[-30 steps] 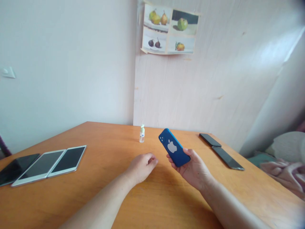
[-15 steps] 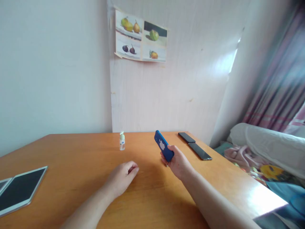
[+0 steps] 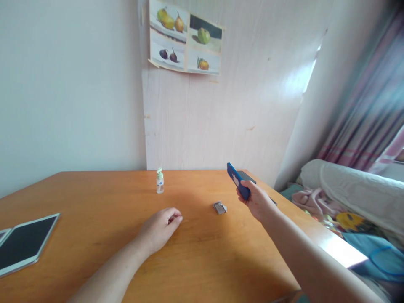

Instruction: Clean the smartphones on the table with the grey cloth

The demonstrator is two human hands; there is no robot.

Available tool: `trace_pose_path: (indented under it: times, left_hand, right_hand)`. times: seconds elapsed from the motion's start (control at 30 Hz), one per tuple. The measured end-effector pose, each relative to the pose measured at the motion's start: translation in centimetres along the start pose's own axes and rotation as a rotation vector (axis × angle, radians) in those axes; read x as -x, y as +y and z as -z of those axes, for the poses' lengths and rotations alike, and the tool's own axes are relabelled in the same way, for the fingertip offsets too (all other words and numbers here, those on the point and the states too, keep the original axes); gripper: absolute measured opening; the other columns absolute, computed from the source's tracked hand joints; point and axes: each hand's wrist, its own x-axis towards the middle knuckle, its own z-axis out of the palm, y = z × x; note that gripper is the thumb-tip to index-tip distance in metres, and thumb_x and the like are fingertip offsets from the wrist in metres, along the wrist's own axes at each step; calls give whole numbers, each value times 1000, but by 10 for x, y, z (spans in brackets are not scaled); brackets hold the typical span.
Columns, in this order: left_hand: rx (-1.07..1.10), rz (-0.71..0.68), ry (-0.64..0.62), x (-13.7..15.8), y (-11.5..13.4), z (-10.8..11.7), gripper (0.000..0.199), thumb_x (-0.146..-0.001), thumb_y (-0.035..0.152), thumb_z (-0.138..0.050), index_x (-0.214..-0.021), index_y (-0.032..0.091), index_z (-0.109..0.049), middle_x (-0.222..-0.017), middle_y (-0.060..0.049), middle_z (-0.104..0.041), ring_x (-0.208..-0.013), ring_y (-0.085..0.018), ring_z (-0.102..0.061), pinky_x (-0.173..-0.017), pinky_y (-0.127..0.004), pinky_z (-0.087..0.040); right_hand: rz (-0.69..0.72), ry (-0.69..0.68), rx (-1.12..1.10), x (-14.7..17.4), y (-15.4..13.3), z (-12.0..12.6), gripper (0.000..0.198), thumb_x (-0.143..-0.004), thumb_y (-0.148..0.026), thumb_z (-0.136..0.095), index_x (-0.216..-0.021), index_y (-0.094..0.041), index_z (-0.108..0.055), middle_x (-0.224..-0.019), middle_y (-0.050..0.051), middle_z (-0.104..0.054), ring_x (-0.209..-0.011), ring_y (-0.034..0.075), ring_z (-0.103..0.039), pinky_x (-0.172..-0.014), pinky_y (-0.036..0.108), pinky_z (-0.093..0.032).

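Observation:
My right hand (image 3: 257, 202) grips a blue smartphone (image 3: 235, 179) by its lower end, tilted above the table, its back with a pale apple logo towards me. Behind it, a dark phone (image 3: 248, 176) lies partly hidden. Only a small edge of another dark phone (image 3: 274, 202) shows past my wrist. My left hand (image 3: 162, 227) rests on the table with its fingers curled in, and I see nothing in it. Between the two hands lies a small crumpled grey packet (image 3: 220, 207), touched by neither.
A small pump bottle (image 3: 160, 184) stands towards the back of the wooden table (image 3: 104, 202). On the left lies a white-framed tablet (image 3: 28, 244) beside another white-edged device (image 3: 3, 235). Bedding (image 3: 341, 185) is heaped past the right edge.
My right hand has moved right with the blue smartphone, towards the dark phones. The grey packet now shows on the table. My left hand has stayed nearly in place; the view has tilted slightly downward.

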Motion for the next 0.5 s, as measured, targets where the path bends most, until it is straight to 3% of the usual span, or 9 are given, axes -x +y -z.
trace_pose_path:
  times: [0.17, 0.27, 0.5]
  left_hand:
    - [-10, 13, -1, -1, 0, -1, 28, -89, 45, -47, -89, 22, -64, -85, -1, -69, -80, -18, -63, -70, -26, -42]
    - [-17, 17, -7, -1, 0, -1, 28, -89, 45, -47, -89, 22, -64, -84, -1, -68, -78, -18, -62, -70, -26, -42]
    - [25, 40, -11, -1, -3, -3, 31, -88, 49, -47, -89, 23, -64, -85, -1, -68, -79, -19, -62, -70, -27, -44]
  right_hand:
    - [148, 155, 245, -19, 0, 46, 30, -64, -43, -73, -79, -20, -60, -62, -2, -60, -57, 13, -55, -49, 23, -42]
    - [195, 249, 400, -30, -2, 68, 41, -63, -48, -72, -88, -18, -62, -61, 1, -61, -56, 17, -56, -48, 27, -42]
    - [239, 439, 807, -56, 4, 101, 74, -71, -54, -62, -131, -12, -48, -95, 12, -69, -83, 27, -65, -67, 34, -50]
